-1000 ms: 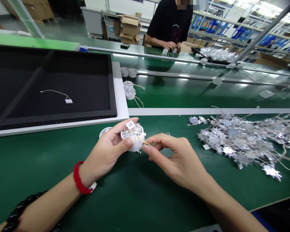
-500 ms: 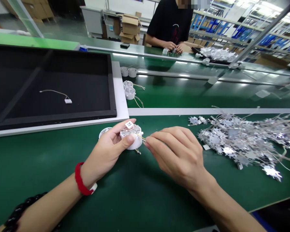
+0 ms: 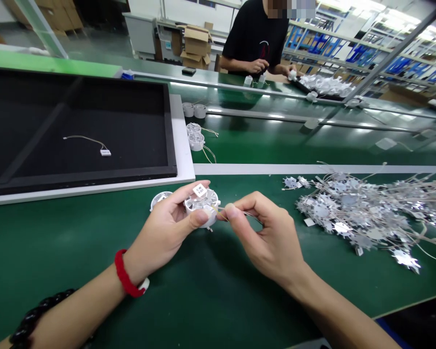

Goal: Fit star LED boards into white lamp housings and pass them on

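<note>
My left hand (image 3: 170, 220) is wrapped round a white round housing (image 3: 204, 206), thumb on its near side. A small white block (image 3: 199, 190) with a printed code sits at the top of the housing. Thin pale wires (image 3: 223, 209) come out of the housing's right side, and my right hand (image 3: 263, 228) pinches them between thumb and index finger. Another white housing (image 3: 159, 198) lies on the green table just behind my left hand, partly hidden by it.
On the right lies a pile of silvery star-shaped plates with wires (image 3: 345, 203). A black tray (image 3: 171, 145) on the left holds one small wired block (image 3: 105, 152). More housings (image 3: 196, 140) stand beyond. Across the bench is a person in a black shirt (image 3: 256, 39).
My right hand has turned, its thumb now showing on top of the wires. The held housing has shifted slightly right and tilted. The person's hands opposite have moved apart, one toward the white pile.
</note>
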